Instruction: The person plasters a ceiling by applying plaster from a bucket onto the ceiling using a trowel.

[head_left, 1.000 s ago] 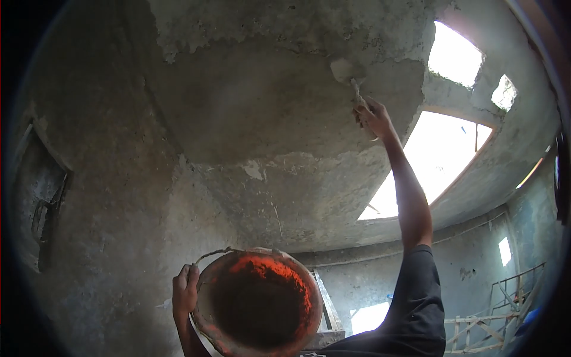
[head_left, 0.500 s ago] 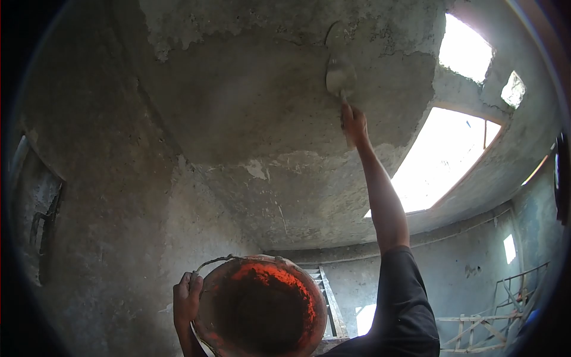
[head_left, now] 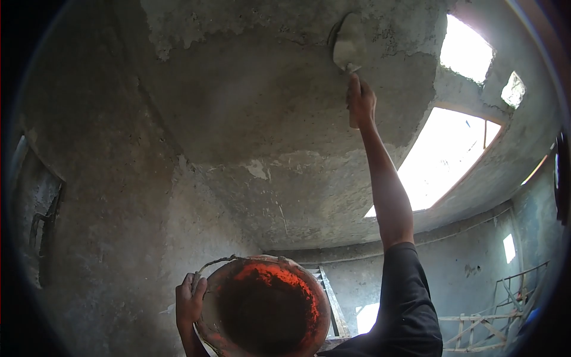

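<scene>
My right hand (head_left: 360,101) is raised overhead, shut on the handle of a trowel (head_left: 347,46). The trowel blade lies flat against the grey ceiling (head_left: 256,101), at the edge between smooth wet plaster and rougher patches. My left hand (head_left: 189,300) grips the rim of a round orange pan (head_left: 264,306) held low in front of me; its inside is dark and its rim is crusted with mortar.
A rough plastered wall (head_left: 107,226) rises on the left with a dark recess (head_left: 41,220). Bright openings (head_left: 440,160) pierce the ceiling and wall on the right. A wooden ladder (head_left: 328,303) and scaffold rails (head_left: 499,315) stand below.
My right hand has swept the trowel across the ceiling, first leftward and then further up toward the rough patch. The pan in my left hand has barely shifted.
</scene>
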A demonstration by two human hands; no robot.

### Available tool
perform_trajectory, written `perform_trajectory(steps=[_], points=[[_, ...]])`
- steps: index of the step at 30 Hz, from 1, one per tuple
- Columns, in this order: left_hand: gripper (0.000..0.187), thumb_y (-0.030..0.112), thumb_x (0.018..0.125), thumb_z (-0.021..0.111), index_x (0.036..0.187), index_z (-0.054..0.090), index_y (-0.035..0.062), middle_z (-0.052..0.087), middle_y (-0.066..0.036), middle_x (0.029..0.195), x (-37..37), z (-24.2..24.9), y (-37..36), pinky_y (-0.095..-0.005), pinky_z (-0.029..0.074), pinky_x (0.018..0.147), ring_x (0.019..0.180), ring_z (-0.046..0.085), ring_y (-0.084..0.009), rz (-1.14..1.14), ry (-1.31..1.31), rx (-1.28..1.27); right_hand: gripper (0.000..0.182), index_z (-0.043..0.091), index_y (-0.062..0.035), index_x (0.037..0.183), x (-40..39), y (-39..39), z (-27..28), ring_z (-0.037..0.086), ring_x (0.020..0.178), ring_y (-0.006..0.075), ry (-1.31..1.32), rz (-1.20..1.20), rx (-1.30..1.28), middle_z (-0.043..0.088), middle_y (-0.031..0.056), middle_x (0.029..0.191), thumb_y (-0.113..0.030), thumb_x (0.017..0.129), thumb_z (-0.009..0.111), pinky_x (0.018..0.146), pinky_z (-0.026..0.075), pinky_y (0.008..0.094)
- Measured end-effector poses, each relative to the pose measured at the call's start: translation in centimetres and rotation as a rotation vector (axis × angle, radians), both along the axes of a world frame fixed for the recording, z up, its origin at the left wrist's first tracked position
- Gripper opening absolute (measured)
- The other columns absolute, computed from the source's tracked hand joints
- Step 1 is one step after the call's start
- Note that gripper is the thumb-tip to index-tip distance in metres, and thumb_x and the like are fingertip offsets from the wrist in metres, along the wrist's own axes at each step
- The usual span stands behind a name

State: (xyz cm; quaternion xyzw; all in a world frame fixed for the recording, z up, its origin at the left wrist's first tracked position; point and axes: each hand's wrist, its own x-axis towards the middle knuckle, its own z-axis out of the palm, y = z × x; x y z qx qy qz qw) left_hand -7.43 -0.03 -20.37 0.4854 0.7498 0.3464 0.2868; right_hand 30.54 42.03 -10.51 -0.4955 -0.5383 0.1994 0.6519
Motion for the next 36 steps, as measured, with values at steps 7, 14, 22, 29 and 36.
perform_trajectory(steps=[7,14,22,29,36], points=[[0.034,0.033,0.088,0.058,0.079,0.050,0.0017,0.045,-0.002,0.062,-0.2,-0.3,0.1,-0.0300,0.036,0.056,0.062,0.040,-0.0098,0.001,0.000,0.007,0.043,0.064,0.0031,0.093,-3.7,1.4,-7.3,0.061,0.082,0.0438,-0.382,0.003,0.085,0.061,0.0280,0.081,-0.038,0.092,0.052,0.072,0.047,0.0441],[0.038,0.037,0.087,0.061,0.077,0.049,0.0014,0.044,-0.003,0.058,-0.4,-0.5,0.2,-0.0315,0.035,0.053,0.058,0.038,-0.0100,-0.010,0.029,0.005,0.040,0.064,0.0024,0.087,-2.4,-2.7,-6.9,0.057,0.052,0.0146,-0.127,0.208,-0.129,0.060,0.0107,0.060,-0.036,0.092,0.056,0.050,0.046,0.0321],[0.036,0.033,0.087,0.061,0.076,0.048,0.0018,0.043,-0.002,0.058,-0.5,-0.7,0.1,-0.0308,0.035,0.052,0.058,0.038,-0.0095,-0.007,0.016,0.038,0.045,0.061,0.0010,0.081,0.0,0.8,-1.8,0.054,0.051,0.0108,0.003,-0.001,-0.062,0.055,0.0061,0.060,-0.042,0.092,0.054,0.048,0.045,0.0302],[0.035,0.032,0.087,0.061,0.076,0.048,0.0017,0.043,-0.002,0.058,-0.1,-0.6,0.1,-0.0302,0.034,0.052,0.058,0.038,-0.0093,0.018,0.008,0.045,0.042,0.063,0.0040,0.092,-3.4,0.9,-8.8,0.055,0.050,0.0111,-0.507,0.098,0.220,0.054,0.0114,0.058,-0.038,0.091,0.056,0.050,0.046,0.0317],[0.035,0.032,0.086,0.062,0.076,0.048,0.0015,0.043,-0.002,0.059,-0.4,-0.7,0.2,-0.0300,0.035,0.053,0.058,0.038,-0.0096,0.000,0.015,0.023,0.040,0.064,0.0036,0.092,1.1,2.1,-6.2,0.055,0.048,0.0132,-0.262,-0.177,0.149,0.053,0.0093,0.054,-0.035,0.092,0.055,0.049,0.045,0.0330]])
